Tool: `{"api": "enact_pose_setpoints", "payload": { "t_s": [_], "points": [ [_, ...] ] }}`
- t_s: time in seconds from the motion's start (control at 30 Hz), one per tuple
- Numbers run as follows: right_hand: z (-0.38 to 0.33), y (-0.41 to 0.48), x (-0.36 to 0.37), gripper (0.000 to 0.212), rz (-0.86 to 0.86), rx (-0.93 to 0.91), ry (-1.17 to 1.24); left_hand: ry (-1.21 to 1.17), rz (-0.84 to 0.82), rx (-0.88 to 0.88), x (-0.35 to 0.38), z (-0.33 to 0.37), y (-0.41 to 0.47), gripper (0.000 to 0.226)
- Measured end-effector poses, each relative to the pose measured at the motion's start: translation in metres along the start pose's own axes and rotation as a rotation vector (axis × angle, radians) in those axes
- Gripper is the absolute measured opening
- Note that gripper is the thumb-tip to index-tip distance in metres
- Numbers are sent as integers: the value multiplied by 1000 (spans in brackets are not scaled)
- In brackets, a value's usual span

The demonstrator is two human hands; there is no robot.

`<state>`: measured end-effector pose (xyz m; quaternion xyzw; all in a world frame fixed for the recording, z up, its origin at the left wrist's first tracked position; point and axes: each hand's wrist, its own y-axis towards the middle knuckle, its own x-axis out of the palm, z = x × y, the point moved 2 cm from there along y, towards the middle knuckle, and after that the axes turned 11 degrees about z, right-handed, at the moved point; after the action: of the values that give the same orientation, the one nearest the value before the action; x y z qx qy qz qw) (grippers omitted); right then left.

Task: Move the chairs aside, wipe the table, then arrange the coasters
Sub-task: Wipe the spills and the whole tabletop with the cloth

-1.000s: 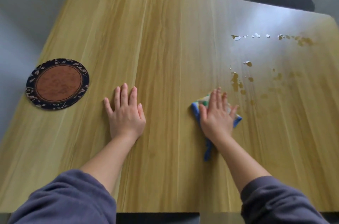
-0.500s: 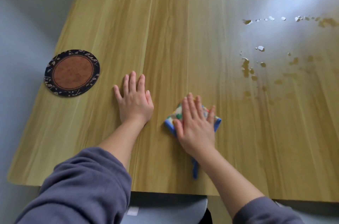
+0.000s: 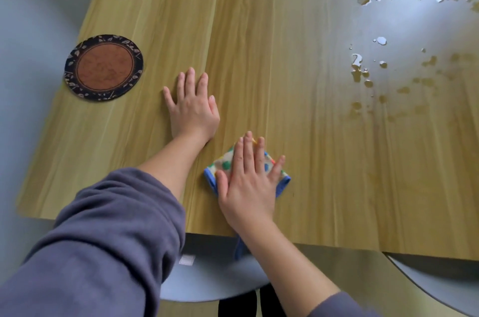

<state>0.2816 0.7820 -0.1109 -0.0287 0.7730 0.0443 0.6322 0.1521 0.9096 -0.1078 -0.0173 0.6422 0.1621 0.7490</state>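
**Above a grey chair seat (image 3: 212,280), a right hand (image 3: 248,181) presses a folded cloth (image 3: 226,165) flat near the table's (image 3: 259,31) front edge.**

Fingers straight, the palm pins the soft, light cloth, which would likely bunch unless kept whole under the hand. Just beyond, the left hand (image 3: 193,109) lies flat and empty on bare wood. Farther left sits the round coaster (image 3: 103,67), thin and probably light, best lifted by its rim. Spilled droplets (image 3: 360,73) lie unwiped, well apart at far right.
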Motion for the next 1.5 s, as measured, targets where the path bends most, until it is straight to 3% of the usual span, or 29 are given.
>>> {"api": "enact_pose_setpoints", "payload": {
  "t_s": [0.1, 0.27, 0.4, 0.47, 0.63, 0.77, 0.97, 1.07, 1.13, 1.27, 1.37, 1.5],
  "points": [
    [25, 1, -6, 72, -22, -51, -18, 4, -12, 3, 0, -1, 0, 55],
    [103, 8, -20, 72, -39, 276, -102, 12, -17, 6, 0, 1, 0, 55],
    [92, 7, -18, 72, -4, 383, -101, 35, -21, 9, 2, 0, 0, 56],
    [57, 6, -15, 73, 19, 313, -71, 36, -23, 12, 3, 1, 1, 56],
    [-39, -21, 3, 72, -43, -117, 25, 26, -21, 15, 2, 0, 0, 56],
    [-14, -28, 1, 71, -52, -232, 14, 25, -22, 20, 1, 0, 0, 55],
    [102, -19, -20, 74, -26, 190, -96, 27, -25, 17, 1, 0, 0, 55],
    [100, -20, -20, 73, 25, 301, -83, 27, -14, 12, 2, 1, 1, 56],
    [76, -20, -16, 73, 26, 257, -63, 27, -15, 7, 2, 1, 0, 55],
    [54, -35, -13, 71, 10, -52, -20, 21, -21, 10, 0, 2, -1, 55],
    [87, -41, -17, 71, -8, -185, -37, 20, -23, 5, 0, 1, 0, 55],
    [143, -50, -30, 71, -38, -204, -82, 24, -28, 8, -1, 2, -1, 55]
  ]
}}
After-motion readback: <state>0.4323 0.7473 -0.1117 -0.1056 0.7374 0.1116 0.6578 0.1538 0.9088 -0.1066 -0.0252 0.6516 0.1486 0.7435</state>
